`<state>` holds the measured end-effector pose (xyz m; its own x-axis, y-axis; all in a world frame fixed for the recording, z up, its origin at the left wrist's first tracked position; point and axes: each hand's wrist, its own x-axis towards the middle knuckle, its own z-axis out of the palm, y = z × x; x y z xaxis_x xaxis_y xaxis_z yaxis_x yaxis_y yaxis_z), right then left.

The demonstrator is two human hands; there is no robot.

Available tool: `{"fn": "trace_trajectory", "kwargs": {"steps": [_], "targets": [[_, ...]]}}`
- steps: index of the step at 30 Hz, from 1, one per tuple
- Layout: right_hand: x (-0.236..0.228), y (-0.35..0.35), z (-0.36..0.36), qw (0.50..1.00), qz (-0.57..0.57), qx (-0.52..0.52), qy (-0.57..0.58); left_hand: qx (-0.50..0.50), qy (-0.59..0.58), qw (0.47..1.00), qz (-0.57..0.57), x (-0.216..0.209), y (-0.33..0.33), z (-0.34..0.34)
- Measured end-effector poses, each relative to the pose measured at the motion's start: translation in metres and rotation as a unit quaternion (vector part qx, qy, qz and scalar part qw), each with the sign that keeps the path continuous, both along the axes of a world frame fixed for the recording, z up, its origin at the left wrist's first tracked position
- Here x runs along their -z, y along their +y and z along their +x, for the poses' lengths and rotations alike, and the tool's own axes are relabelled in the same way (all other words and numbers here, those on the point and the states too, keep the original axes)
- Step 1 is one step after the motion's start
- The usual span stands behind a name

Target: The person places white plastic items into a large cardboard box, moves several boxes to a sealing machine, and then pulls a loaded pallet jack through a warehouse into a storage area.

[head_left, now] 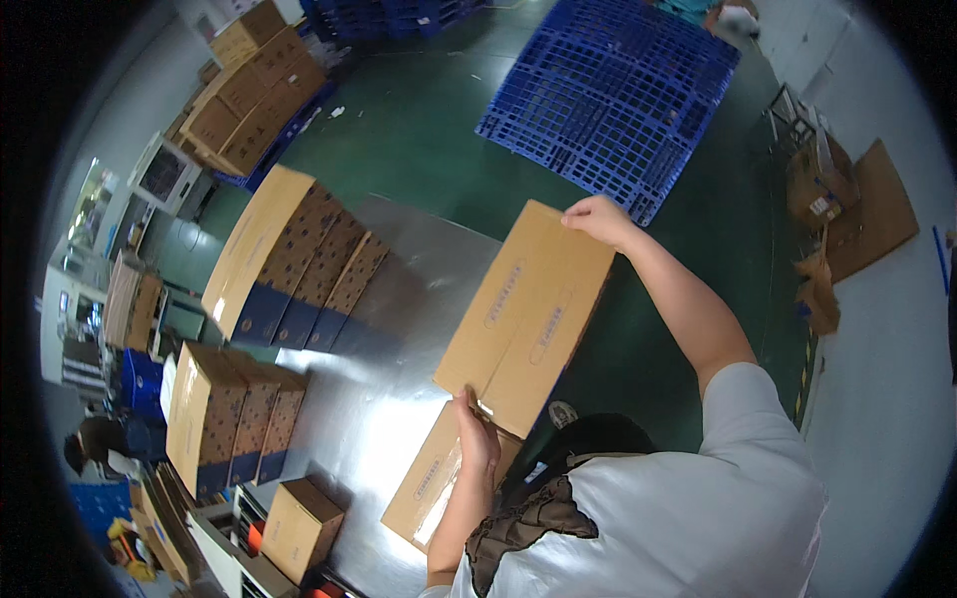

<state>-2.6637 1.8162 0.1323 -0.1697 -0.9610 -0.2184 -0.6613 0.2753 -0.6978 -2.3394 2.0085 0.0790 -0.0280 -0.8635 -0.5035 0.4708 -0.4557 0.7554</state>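
Pinching the carton [526,311] at one o'clock with right hand [601,221]; touching its seven-o'clock end with left hand [479,444], impossible to tell how closed; along long axis, hand to hand.

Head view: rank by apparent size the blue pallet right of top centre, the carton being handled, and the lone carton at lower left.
Largest: blue pallet
Then: handled carton
Smallest: lone carton
True sizes unsure: distances differ.

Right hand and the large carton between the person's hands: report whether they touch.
Touching. The head view shows the right hand on the large carton at its far edge, with no gap between them.
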Motion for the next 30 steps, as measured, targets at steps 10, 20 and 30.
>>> {"fn": "trace_trajectory", "kwargs": {"steps": [10, 20, 30], "targets": [[0.036, -0.02, -0.071, 0.825, 0.292, 0.059, -0.48, -0.002, 0.089, 0.993, 0.072, -0.043, -0.014, -0.071], [0.04, -0.034, -0.108, 0.825, 0.292, 0.058, -0.481, -0.045, 0.074, 0.993, 0.086, -0.064, -0.004, -0.105], [0.029, -0.017, -0.093, 0.83, 0.289, 0.075, -0.47, 0.014, 0.126, 0.991, 0.051, -0.07, 0.003, -0.086]]}}
